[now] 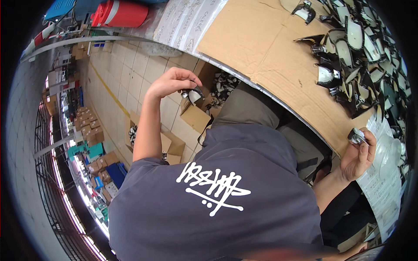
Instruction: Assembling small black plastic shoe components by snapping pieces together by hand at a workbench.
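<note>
My left hand reaches out over the floor with its fingers pinched on a curved black piece with a white lining, which looks like a shoe upper part. Below it stands an open cardboard box, and similar black and white pieces lie heaped beside its flap. At the table's near edge on the right, my right hand is closed on a small dark and silvery-white piece. Its exact kind is hard to make out.
A large pile of black pieces with white linings covers the table's right side, on cardboard. A red container stands at the far left. Another open box sits on the tiled floor. Another person's hand shows at lower right.
</note>
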### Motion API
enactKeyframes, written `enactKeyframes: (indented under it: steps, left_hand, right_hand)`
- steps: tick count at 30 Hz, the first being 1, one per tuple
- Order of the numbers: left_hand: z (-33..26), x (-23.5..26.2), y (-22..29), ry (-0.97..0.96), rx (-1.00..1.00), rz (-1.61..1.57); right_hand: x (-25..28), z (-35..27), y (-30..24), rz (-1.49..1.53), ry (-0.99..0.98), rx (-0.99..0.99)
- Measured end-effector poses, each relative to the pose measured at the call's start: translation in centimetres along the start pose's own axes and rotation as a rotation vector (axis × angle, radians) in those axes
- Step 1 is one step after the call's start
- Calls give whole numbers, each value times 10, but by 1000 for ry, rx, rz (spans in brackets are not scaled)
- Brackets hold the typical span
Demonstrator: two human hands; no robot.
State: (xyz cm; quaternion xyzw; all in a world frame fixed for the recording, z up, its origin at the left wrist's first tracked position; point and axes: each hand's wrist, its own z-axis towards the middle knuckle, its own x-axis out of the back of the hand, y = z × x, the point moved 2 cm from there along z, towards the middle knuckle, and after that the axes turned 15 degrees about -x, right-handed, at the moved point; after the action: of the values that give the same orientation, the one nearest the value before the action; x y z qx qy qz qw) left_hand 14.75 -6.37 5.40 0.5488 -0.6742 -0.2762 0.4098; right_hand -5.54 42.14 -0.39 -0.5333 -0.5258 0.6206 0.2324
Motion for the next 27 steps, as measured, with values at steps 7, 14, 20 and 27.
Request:
enactKeyframes:
  steps: [7, 14, 20, 27]
  left_hand:
    - [4, 12, -143, 313, 241, 30]
    - [11, -16, -242, 663, 311, -69]
    - [-15, -104, -341, 705, 312, 16]
    - [-27, -119, -339, 537, 589, 94]
  right_hand:
    - [4, 10, 7, -75, -115, -16]
    - [13, 5, 1, -56, -59, -123]
    - [-2, 15, -5, 5, -139, -233]
    - [1, 19, -6, -16, -137, -249]
